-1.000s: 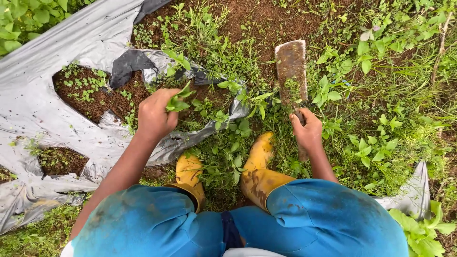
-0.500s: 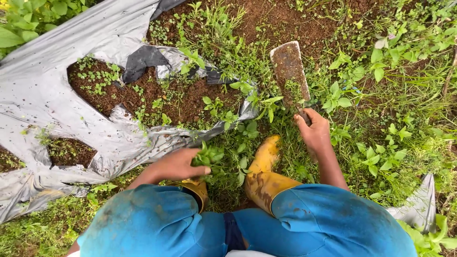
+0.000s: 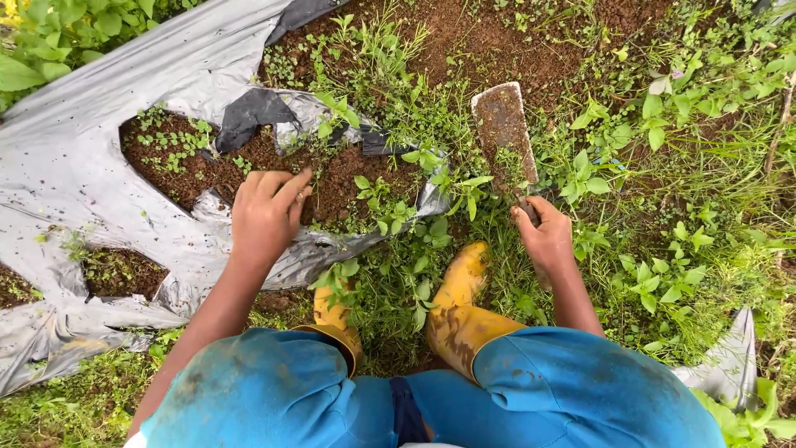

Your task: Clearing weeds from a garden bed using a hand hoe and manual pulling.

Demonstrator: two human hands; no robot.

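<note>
Hoe (image 3: 503, 133) unmoved — left hand (image 3: 264, 216) now reaches the soil (image 3: 332, 187).

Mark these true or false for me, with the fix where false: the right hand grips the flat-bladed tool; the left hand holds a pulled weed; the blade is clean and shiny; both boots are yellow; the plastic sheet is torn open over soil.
1. The right hand grips the flat-bladed tool. True.
2. The left hand holds a pulled weed. False: no weed shows in it; its fingers reach to the soil at the torn edge of the plastic sheet.
3. The blade is clean and shiny. False: it is coated with brown dirt.
4. Both boots are yellow. True, and mud-stained.
5. The plastic sheet is torn open over soil. True.
</note>
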